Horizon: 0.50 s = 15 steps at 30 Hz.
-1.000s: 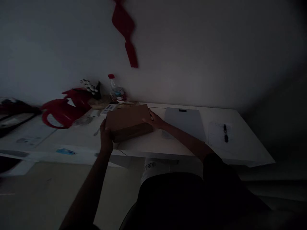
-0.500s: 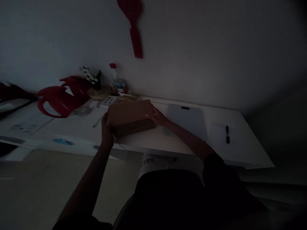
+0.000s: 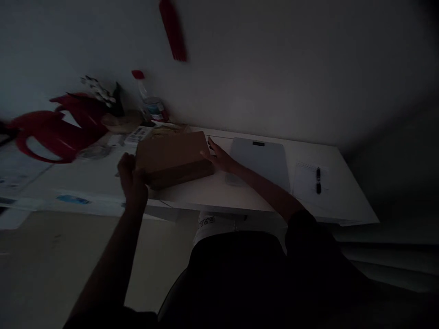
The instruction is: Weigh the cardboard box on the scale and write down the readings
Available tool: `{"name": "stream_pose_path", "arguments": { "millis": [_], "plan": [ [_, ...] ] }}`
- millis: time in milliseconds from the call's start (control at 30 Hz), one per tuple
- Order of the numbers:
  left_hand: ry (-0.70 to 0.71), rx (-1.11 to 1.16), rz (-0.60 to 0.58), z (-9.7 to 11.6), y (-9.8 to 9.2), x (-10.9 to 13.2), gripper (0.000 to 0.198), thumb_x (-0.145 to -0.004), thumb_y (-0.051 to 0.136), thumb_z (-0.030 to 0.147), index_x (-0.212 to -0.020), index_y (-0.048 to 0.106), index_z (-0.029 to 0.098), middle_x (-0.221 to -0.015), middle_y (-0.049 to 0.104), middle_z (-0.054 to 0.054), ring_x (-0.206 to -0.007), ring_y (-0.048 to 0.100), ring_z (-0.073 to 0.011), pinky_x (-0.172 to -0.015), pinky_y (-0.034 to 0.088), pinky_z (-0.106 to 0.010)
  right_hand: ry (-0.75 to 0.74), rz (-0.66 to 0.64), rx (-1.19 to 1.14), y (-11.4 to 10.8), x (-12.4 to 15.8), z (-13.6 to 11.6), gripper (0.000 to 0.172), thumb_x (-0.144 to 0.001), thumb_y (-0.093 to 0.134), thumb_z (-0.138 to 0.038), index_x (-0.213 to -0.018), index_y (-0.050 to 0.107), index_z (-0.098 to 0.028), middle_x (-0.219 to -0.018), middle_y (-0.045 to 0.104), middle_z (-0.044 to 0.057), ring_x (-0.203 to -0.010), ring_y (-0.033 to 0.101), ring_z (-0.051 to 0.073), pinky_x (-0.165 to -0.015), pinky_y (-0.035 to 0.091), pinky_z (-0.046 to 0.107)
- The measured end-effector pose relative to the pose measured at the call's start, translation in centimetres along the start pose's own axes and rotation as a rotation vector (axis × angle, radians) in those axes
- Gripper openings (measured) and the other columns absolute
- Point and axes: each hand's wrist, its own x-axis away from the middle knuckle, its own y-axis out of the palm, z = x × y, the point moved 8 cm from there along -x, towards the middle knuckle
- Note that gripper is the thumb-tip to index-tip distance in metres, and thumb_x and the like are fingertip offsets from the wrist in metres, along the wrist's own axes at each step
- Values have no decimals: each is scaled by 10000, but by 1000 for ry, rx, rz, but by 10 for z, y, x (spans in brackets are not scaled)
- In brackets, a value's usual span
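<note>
Cardboard box (image 3: 173, 157) lies flat on the white desk (image 3: 240, 201), toward the back and left of the middle, its long side turned a little askew to the front edge. The right hand (image 3: 221, 159) is laid against the box's right end with the fingers stretched out and slightly spread; it touches the box without closing round it. The left hand (image 3: 132, 180) is at the near left corner with the fingers curled loosely, but it is blurred and the room is dim, so I cannot tell whether it grips the corner or only hovers beside it.

As far as the work shows, the box is down on the desk with its full weight there, not lifted. Its top looks shut, and nothing from inside it is in view, so I judge the opening is not yet done.

Just right of the box lies a grey flat pad (image 3: 262, 160), and beyond that a notepad (image 3: 305, 183) with a pen (image 3: 318, 180) on it. Behind the box stands a bottle (image 3: 151, 100) with a red cap; to the left lie red bags (image 3: 58, 130)
</note>
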Motion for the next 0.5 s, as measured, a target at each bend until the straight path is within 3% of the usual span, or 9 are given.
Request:
{"name": "stream_pose_path", "arguments": {
  "millis": [67,133,200,267,400,433,500],
  "plan": [
    [224,-145,82,36,-11,2,697,-826,594,412,-1375,412,23,-1395,463,-216,-1310,454,-271,-1064,394,-443,4,44,55,-15,7,-2,756,-925,465,-564,-1535,237,-178,-1578,253,114,-1441,300,229,-1180,303,421],
    [476,-261,146,79,-15,8,603,-875,529,409,-1354,469,48,-1344,512,-194,-1258,500,-266,-1011,432,-438,-47,69,108,-34,18,-13,595,-957,427,-511,-1452,391,-183,-1497,392,121,-1354,423,214,-1107,391,385],
    [739,-339,175,119,-12,17,559,-871,513,366,-1313,508,24,-1265,557,-196,-1202,532,-267,-992,442,-444,-113,77,175,-58,35,-27,446,-975,410,-452,-1286,549,-165,-1329,553,120,-1192,551,194,-992,462,338],
    [878,-375,175,144,-2,22,524,-839,512,330,-1260,554,20,-1193,601,-184,-1154,560,-272,-1007,427,-465,-136,62,244,-82,55,-38,396,-988,389,-443,-1088,633,-148,-1132,647,105,-1004,618,177,-849,487,300],
    [1105,-388,98,171,38,38,477,-744,557,312,-1160,596,80,-1028,642,-122,-991,608,-252,-889,490,-425,-59,73,389,-133,102,-41,402,-995,394,-430,-964,658,-129,-979,675,97,-835,617,157,-722,440,267],
    [1144,-400,39,176,55,42,459,-729,564,324,-1131,599,107,-992,642,-103,-953,609,-244,-858,502,-415,-23,85,433,-146,113,-38,404,-995,396,-428,-953,663,-128,-958,674,98,-813,608,154,-716,431,267],
    [1075,-398,-188,181,96,44,407,-710,577,371,-1057,617,160,-940,647,-71,-900,606,-235,-848,511,-423,53,114,510,-172,136,-32,403,-997,399,-427,-953,670,-132,-951,669,98,-776,589,147,-692,414,262]
  ]
}}
